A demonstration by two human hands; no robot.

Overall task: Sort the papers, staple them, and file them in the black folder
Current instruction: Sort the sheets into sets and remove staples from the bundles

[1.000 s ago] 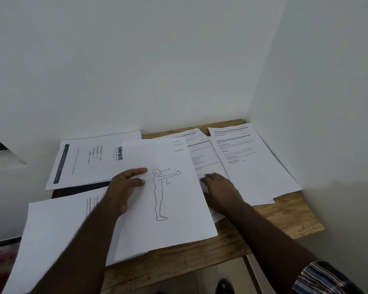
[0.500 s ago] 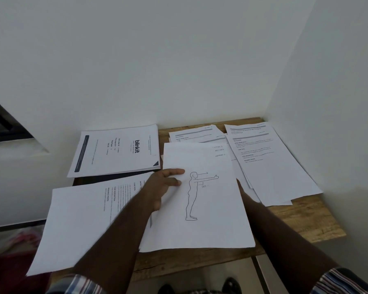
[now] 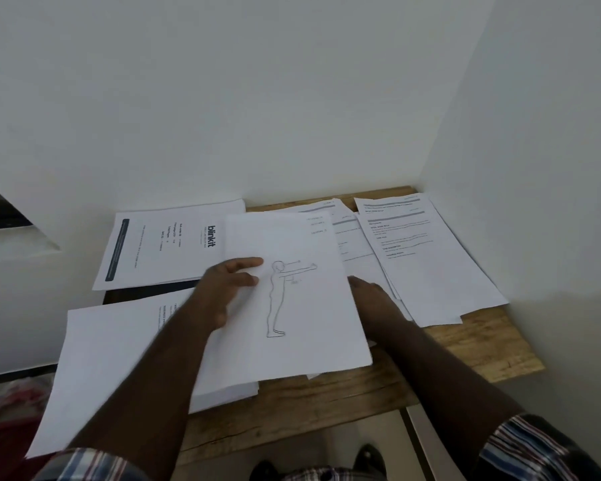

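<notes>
- Step in hand: sorting. Nothing stapled or filed yet, by the look of it; no stapler in view.
- Left hand (image 3: 228, 282) rests on the figure-drawing sheet (image 3: 292, 296), fingers nearly straight and slightly apart, flat on the paper's left part.
- Right hand (image 3: 368, 296) is at that sheet's right edge, fingertips tucked under it; cannot tell if they pinch it or just slide beneath.
- The drawing sheet tops a loose pile mid-table (image 3: 327, 404); blinkit sheet (image 3: 167, 248) lies far left, text sheets (image 3: 427, 258) fan out at right, another printed sheet (image 3: 118, 359) hangs off the near-left edge.
- Black folder (image 3: 146, 293): probably the dark strip showing under the blinkit sheet, mostly covered.
- Next: lift or shift the drawing sheet onto its matching pile, square edges before stapling.
</notes>
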